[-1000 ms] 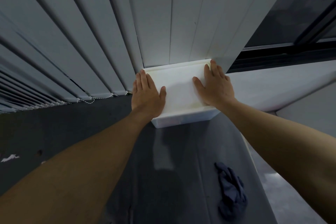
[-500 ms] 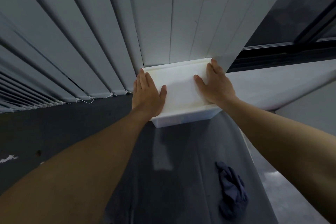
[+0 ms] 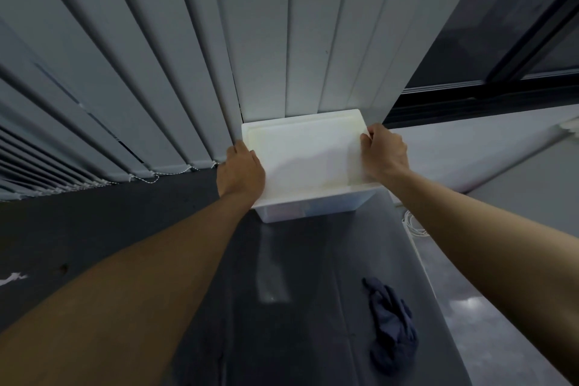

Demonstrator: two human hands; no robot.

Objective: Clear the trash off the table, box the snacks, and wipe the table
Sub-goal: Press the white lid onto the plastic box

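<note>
We have the lidded plastic storage box [image 3: 308, 166] standing at the far edge of the dark worktop [image 3: 313, 307], its back up against the vertical blinds [image 3: 188, 72], which is likely why it sits there: pushed out of the way so the surface in front lies free for wiping. Our left hand [image 3: 241, 174] is curled over the lid's left edge, fingers wrapped down the side, and our right hand [image 3: 383, 150] grips the right edge the same way, thumb on top. Holding both short sides at once, we judge, lets us press the white lid [image 3: 300, 153] down evenly so it seats all round, or steady the box as we square it. Through the translucent wall below the lid something coloured shows faintly, probably the snacks, though we cannot make them out. The dark blue cloth [image 3: 391, 326] lies crumpled near the worktop's right edge, well apart from the box and within reach, ready for the wiping step, which looks not yet begun.
</note>
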